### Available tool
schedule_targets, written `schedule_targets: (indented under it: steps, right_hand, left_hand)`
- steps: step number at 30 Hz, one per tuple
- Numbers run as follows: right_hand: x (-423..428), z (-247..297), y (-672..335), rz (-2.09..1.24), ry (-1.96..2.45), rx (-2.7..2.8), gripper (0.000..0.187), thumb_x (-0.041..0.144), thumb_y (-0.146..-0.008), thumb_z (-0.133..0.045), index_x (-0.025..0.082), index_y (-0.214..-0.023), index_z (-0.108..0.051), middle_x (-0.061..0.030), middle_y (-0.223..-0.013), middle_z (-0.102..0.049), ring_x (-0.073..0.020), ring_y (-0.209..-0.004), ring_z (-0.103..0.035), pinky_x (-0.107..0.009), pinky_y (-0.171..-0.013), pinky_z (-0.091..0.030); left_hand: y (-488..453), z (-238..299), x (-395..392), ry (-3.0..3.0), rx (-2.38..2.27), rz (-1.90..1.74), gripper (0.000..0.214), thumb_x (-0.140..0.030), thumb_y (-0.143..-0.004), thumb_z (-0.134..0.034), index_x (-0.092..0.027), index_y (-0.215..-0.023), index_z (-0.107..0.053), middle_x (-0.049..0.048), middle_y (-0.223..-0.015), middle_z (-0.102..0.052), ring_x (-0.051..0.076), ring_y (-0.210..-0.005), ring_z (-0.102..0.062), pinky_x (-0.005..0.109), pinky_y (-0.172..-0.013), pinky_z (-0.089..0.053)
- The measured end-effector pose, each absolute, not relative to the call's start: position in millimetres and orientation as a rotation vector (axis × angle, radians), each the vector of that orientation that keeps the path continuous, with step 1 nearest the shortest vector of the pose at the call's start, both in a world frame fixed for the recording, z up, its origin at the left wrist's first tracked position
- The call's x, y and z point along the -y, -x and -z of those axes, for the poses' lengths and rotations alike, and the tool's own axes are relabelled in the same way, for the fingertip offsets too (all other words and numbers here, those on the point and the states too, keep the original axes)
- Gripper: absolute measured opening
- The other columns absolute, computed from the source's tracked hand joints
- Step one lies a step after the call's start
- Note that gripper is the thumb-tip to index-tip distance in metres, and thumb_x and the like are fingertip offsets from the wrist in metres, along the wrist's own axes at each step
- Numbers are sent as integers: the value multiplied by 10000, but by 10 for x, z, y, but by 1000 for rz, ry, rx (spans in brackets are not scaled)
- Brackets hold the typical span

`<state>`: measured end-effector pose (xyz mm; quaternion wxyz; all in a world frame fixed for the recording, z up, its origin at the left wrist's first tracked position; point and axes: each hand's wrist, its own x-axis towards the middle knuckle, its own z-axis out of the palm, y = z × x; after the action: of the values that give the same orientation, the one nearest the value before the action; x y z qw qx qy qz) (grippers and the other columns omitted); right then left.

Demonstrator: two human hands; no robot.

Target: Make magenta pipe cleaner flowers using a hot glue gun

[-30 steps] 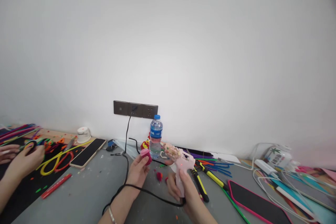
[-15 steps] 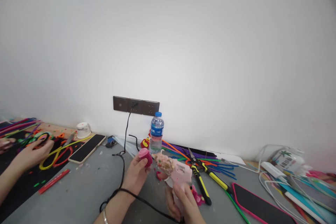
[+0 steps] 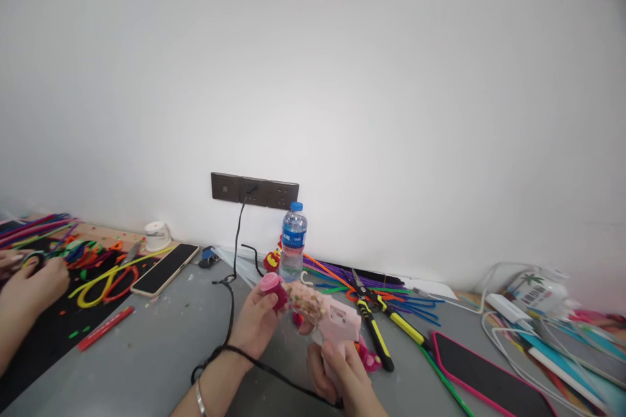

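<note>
My left hand (image 3: 254, 326) is closed around a small dark-pink fuzzy cylinder (image 3: 280, 293) with a lighter pink round top. In my right hand (image 3: 345, 365) is a pale pink glue gun (image 3: 342, 320), its front part crusted with beige and coloured bits. The gun points left, and its nozzle is right beside the pink cylinder; whether they touch I cannot tell. From the gun's handle a black cord (image 3: 274, 378) runs over my left wrist and up to the wall socket (image 3: 254, 190). Behind the gun lies a partly hidden pink fuzzy piece (image 3: 368, 358).
A water bottle (image 3: 294, 241) stands before a red-and-yellow figure (image 3: 272, 260). Yellow-black pliers (image 3: 376, 332), pipe cleaners (image 3: 332, 270) and a pink-edged phone (image 3: 489, 371) lie right. Left are another phone (image 3: 166, 270), a red marker (image 3: 105, 328), scissors (image 3: 122, 280) and another person's hands (image 3: 51, 283).
The glue gun's nozzle and the pink cylinder stay close together, with only a slight shift. The other person's hand has moved left. The whole view has shifted slightly.
</note>
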<state>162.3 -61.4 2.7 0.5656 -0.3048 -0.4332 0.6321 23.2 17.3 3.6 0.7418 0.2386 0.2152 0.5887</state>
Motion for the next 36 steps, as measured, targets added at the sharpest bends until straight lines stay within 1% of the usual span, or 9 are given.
schedule_targets:
  steps: [6,10,14,20,26,29,32,34,36]
  right_hand:
    - [611,-46,-1618,-1488,736,1023,487,646,-733,-603,174,-830,-535,129,-376,-312,-35,-319,-169,-196,-359,-187]
    - [603,-39,-1620,-1490,741,1041,484,655,-731,-593,183,-805,-514,133,-360,-311,-37,-307,-168,-197,-353,-184]
    - [604,-5,-1623,-1487,737,1031,469,642,-738,-595,184,-779,-506,131,-361,-310,-37,-312,-166,-198,-354,-196]
    - [600,26,-1632,-1492,756,1035,473,641,-734,-604,177,-750,-514,126,-360,-312,-38,-322,-171,-200,-363,-196]
    - [591,50,-1642,-1497,782,1052,463,625,-731,-617,186,-674,-481,120,-366,-313,-34,-329,-173,-201,-370,-203]
    - [596,69,-1641,-1491,801,1050,468,626,-737,-613,191,-648,-464,125,-373,-285,-36,-333,-182,-198,-367,-195]
    - [602,54,-1633,-1471,800,1061,472,624,-742,-609,194,-631,-451,116,-381,-297,-39,-342,-206,-196,-369,-200]
    - [608,26,-1628,-1472,784,1062,470,628,-740,-607,191,-649,-461,118,-379,-301,-36,-337,-194,-197,-369,-201]
    - [616,-1,-1627,-1478,774,1054,466,635,-738,-604,182,-721,-498,128,-373,-302,-32,-326,-172,-195,-365,-200]
  left_hand:
    - [-240,-63,-158,-547,-467,-1288,394,-282,-420,-916,-164,-752,-740,24,-747,-737,133,-644,-646,216,-607,-484]
    - [-230,-54,-162,-577,-444,-1284,398,-290,-443,-909,-159,-777,-735,35,-767,-738,169,-710,-669,254,-685,-498]
    - [-224,-36,-163,-606,-439,-1275,405,-306,-468,-898,-163,-807,-730,43,-773,-737,206,-776,-682,281,-719,-502]
    - [-241,-71,-146,-586,-451,-1296,395,-293,-428,-907,-181,-769,-742,29,-772,-754,193,-755,-687,253,-697,-517]
    - [-224,-129,-123,-636,-489,-1291,318,-322,-470,-883,-228,-746,-756,-8,-760,-757,237,-788,-675,304,-714,-513]
    - [-225,-106,-131,-593,-476,-1305,356,-301,-443,-894,-197,-749,-744,10,-772,-750,209,-754,-668,283,-696,-510]
    - [-230,-63,-146,-564,-457,-1309,409,-286,-423,-906,-166,-770,-727,29,-759,-733,175,-718,-661,261,-693,-504]
    - [-230,-41,-153,-576,-446,-1304,416,-291,-435,-905,-163,-786,-722,32,-758,-724,173,-727,-661,263,-711,-500]
    - [-227,-33,-156,-592,-438,-1302,404,-298,-451,-899,-166,-789,-721,33,-769,-722,179,-736,-662,270,-716,-499]
